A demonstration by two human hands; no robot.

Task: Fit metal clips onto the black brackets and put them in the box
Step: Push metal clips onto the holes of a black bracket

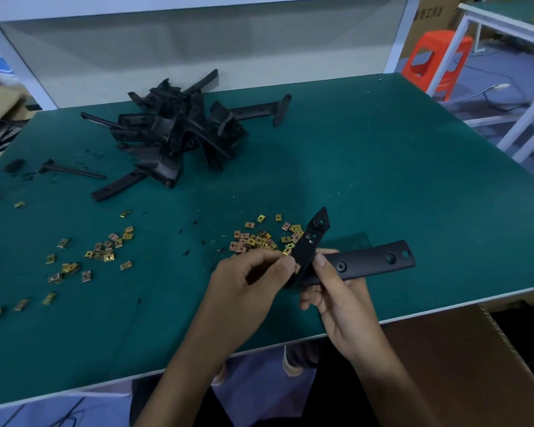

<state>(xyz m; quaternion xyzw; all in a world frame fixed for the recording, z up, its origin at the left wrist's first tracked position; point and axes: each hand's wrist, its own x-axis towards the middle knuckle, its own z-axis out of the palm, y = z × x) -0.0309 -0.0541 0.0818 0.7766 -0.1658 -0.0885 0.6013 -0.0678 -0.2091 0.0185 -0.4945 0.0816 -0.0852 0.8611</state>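
My right hand (336,291) grips a black bracket (367,261) above the table's front edge; its long arm points right and its pointed end sticks up. My left hand (253,278) pinches a small gold metal clip (287,252) against the bracket's left edge. Several loose gold clips (259,238) lie in a pile just behind my hands, and another scatter of clips (102,251) lies to the left. A heap of black brackets (179,134) sits at the back of the green table (383,180). A cardboard box (475,359) stands low at the right.
Single brackets lie apart from the heap: one at the back right (265,110), one at the left (71,170). Black plastic shavings dot the mat. An orange stool (435,60) and a white table frame stand beyond the right edge.
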